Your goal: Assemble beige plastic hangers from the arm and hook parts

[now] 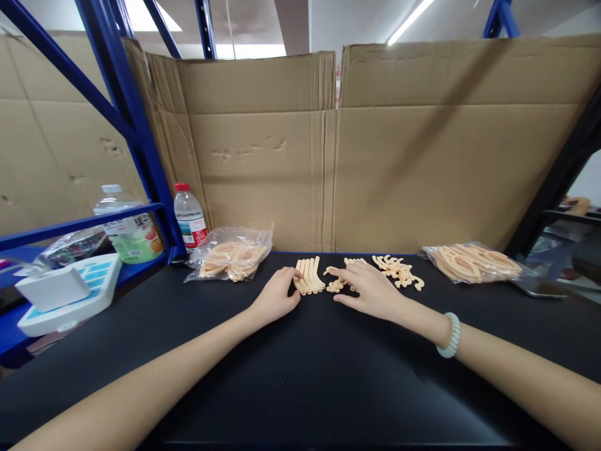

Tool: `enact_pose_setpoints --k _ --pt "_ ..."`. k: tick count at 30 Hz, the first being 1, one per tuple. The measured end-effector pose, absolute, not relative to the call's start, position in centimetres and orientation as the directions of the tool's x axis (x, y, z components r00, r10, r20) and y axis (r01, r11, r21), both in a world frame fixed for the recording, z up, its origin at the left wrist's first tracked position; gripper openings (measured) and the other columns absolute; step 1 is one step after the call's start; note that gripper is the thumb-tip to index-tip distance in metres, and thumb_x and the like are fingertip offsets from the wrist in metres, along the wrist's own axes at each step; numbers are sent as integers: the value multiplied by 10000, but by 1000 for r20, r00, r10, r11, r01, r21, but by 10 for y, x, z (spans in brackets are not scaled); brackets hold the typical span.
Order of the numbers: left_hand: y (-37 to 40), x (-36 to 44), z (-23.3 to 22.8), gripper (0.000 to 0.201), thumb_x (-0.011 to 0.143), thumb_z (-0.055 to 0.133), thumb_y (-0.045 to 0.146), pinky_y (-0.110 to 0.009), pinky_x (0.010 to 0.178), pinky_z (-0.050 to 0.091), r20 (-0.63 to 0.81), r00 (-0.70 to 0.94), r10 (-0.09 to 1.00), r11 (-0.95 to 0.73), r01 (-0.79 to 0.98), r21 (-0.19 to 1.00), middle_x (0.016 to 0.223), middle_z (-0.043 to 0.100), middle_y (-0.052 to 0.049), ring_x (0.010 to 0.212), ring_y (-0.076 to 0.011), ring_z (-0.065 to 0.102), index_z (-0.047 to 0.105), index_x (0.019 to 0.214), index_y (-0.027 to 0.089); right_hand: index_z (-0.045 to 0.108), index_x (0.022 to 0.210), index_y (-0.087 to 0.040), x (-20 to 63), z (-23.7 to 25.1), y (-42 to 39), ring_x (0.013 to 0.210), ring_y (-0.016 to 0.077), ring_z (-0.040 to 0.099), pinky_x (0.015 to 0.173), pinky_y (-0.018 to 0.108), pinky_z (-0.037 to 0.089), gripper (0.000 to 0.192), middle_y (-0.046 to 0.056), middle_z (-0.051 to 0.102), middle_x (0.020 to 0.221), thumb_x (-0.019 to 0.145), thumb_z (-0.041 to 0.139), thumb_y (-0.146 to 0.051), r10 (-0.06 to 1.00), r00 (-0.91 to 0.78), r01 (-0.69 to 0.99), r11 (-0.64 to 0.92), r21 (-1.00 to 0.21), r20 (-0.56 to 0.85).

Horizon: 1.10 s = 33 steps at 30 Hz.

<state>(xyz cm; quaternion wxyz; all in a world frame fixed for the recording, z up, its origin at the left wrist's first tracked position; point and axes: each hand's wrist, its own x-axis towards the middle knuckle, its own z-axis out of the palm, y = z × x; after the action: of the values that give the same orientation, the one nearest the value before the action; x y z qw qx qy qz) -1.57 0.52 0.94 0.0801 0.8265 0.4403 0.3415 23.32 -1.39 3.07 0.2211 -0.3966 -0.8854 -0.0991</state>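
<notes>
My left hand (278,294) rests at the left side of a neat row of slim, curved, pale wooden-looking pieces (308,276). Its thumb and forefinger are apart, the fingertips touching the outermost piece. Across from it, my right hand (370,292) hovers over or touches a few small curled pieces (336,285), thumb and forefinger spread. Partly covered by that hand, more pieces (354,260) stand in a row behind it. A loose heap of hook-shaped pieces (398,270) lies just right of my right hand.
Clear plastic bags of similar pieces lie at the left (235,254) and right (474,262) of the black table (300,382). A red-capped bottle (190,216), a larger bottle (129,228) and a white power strip (70,294) stand left. Cardboard (263,156) walls the back.
</notes>
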Motion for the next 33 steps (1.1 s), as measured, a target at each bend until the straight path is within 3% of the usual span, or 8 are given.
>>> enact_pose_setpoints --k 2,5,9,17,26,30,33 --pt "5 -16 8 286 688 528 66 -415 889 474 497 387 777 -606 675 421 974 623 -86 963 -250 589 582 953 162 588 1221 -188 226 33 -12 940 272 522 815 394 402 477 96 623 943 812 669 -420 665 -600 765 639 76 445" --pt "5 -16 7 288 697 522 63 -405 890 478 503 399 767 -616 676 405 974 620 -83 959 -239 588 579 959 167 682 1035 -194 218 36 -1 939 267 522 786 370 374 301 91 637 921 817 676 -401 727 -582 799 594 91 364" --pt "5 -17 7 266 712 515 72 -399 882 485 505 416 756 -629 674 387 979 613 -89 952 -236 592 571 956 164 701 956 -201 217 36 19 966 264 532 772 348 343 196 82 665 940 832 677 -350 771 -553 819 572 37 316" --pt "12 -23 9 270 718 513 76 -395 895 477 506 472 722 -672 655 347 1007 611 -96 982 -241 588 569 970 158 627 1140 -198 229 41 27 829 222 558 681 292 322 402 30 664 794 775 740 -324 814 -496 838 540 -80 303" --pt "10 -34 31 151 807 523 110 -380 945 436 424 658 623 -779 569 262 1037 616 -72 1028 -228 561 620 883 199 697 962 -224 233 44 18 816 200 568 738 314 357 134 22 687 783 872 616 -281 797 -475 778 578 -246 373" --pt "8 -38 37 176 867 487 128 -359 961 418 381 724 576 -818 519 250 1105 599 -75 1071 -220 546 636 913 211 702 815 -213 233 46 21 752 182 580 734 317 365 107 15 681 741 856 606 -237 796 -444 747 583 -320 412" --pt "8 -39 38 204 880 473 126 -354 974 408 351 747 564 -826 520 218 1186 561 -78 1112 -223 527 642 936 225 675 838 -196 237 46 27 718 165 583 715 308 393 111 19 681 765 854 573 -237 799 -404 704 582 -407 445"
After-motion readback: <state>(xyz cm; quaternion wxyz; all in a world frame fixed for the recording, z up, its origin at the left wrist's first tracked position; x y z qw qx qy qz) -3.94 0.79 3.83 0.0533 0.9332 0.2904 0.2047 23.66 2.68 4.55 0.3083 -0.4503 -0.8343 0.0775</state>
